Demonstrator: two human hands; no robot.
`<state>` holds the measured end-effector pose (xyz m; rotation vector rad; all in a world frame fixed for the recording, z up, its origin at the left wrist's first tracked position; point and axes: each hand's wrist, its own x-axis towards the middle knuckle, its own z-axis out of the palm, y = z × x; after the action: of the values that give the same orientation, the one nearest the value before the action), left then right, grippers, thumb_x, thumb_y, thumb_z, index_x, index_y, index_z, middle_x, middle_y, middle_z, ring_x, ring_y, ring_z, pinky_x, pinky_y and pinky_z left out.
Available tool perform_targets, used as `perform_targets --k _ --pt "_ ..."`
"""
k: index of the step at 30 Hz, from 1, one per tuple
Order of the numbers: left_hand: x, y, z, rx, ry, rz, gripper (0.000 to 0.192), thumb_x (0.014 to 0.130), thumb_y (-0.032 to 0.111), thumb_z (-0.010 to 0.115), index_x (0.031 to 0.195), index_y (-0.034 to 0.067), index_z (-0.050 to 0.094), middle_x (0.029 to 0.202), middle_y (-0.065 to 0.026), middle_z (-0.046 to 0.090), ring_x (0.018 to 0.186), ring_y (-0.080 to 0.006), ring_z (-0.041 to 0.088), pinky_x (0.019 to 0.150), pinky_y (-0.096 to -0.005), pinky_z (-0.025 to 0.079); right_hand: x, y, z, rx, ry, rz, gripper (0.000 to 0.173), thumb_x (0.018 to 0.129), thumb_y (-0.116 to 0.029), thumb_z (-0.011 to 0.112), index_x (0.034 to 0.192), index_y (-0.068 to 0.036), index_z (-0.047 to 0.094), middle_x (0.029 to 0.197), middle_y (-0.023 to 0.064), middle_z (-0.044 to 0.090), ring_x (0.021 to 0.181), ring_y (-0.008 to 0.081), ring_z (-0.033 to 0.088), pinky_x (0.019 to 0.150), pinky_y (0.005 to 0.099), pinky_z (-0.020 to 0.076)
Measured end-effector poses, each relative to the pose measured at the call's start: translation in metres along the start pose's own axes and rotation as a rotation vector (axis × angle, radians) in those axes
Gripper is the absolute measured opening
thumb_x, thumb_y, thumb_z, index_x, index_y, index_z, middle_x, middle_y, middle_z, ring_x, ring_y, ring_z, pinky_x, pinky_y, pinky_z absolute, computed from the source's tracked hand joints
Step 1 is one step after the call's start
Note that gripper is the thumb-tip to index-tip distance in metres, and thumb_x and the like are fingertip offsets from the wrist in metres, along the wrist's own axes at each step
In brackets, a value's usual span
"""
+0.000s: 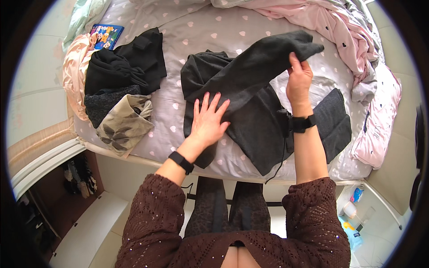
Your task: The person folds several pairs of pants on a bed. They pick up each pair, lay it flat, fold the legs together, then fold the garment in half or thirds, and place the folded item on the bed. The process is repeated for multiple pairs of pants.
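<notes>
A dark grey garment (248,77) with a drawstring lies spread on the bed in front of me, one of its legs or sleeves stretched toward the upper right. My right hand (300,80) pinches the edge of that piece near its far end, thumb on top. Flat on the cloth at the left rests my left hand (209,119), fingers spread and palm down. The drawstring (276,171) hangs over the bed's front edge. Partly behind my right forearm sits a folded dark grey garment (333,125).
A pile with a black garment (124,67), a patterned beige cloth (124,120) and a peach cloth (75,73) lies at left, beside a blue picture book (109,35). Pink bedding (321,26) is bunched at the upper right, a pink pillow (378,117) below it. An open cabinet (67,194) stands lower left.
</notes>
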<state>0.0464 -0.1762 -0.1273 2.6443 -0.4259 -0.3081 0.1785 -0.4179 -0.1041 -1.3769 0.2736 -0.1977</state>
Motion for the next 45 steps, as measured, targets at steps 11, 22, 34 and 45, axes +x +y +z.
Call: perform_targets --k 11,22,34,45 --pt "-0.121 -0.018 0.004 -0.414 0.079 -0.566 0.048 0.068 0.015 0.079 0.108 -0.001 0.057 0.107 -0.0175 0.059 0.102 -0.0341 0.057 0.088 -0.0423 0.046 -0.128 0.026 0.026 -0.965 -0.563 -0.551 0.055 0.066 0.006 0.057 0.120 -0.004 0.060 0.132 0.0146 0.053 0.127 0.0347 0.045 0.107 0.0428 0.0371" --pt "-0.248 -0.099 -0.052 -1.530 0.560 -0.669 0.015 0.081 -0.010 0.059 0.082 0.005 0.056 0.103 -0.0046 0.061 0.096 -0.0174 0.058 0.086 -0.0312 0.048 -0.163 0.058 -0.012 -1.293 -0.548 -0.270 0.061 0.082 -0.016 0.066 0.134 0.004 0.044 0.144 0.0238 0.036 0.135 0.0390 0.034 0.113 0.0428 0.0304" --pt "-0.277 -0.118 -0.067 -2.265 0.357 -0.721 0.038 0.085 0.013 0.049 0.121 0.004 0.056 0.115 -0.0094 0.064 0.096 -0.0243 0.060 0.082 -0.0405 0.047 -0.159 0.054 -0.009 -1.315 -0.579 -0.179 0.060 0.081 -0.015 0.067 0.134 0.002 0.045 0.146 0.0216 0.034 0.136 0.0373 0.032 0.113 0.0415 0.0312" --pt "-0.289 -0.113 -0.125 -1.985 0.464 -0.661 0.038 0.067 0.004 0.060 0.105 0.000 0.062 0.097 -0.0111 0.062 0.071 -0.0183 0.050 0.064 -0.0304 0.039 -0.159 0.055 -0.006 -1.332 -0.582 -0.157 0.061 0.081 -0.014 0.066 0.135 0.003 0.044 0.147 0.0219 0.033 0.137 0.0373 0.032 0.113 0.0419 0.0307"
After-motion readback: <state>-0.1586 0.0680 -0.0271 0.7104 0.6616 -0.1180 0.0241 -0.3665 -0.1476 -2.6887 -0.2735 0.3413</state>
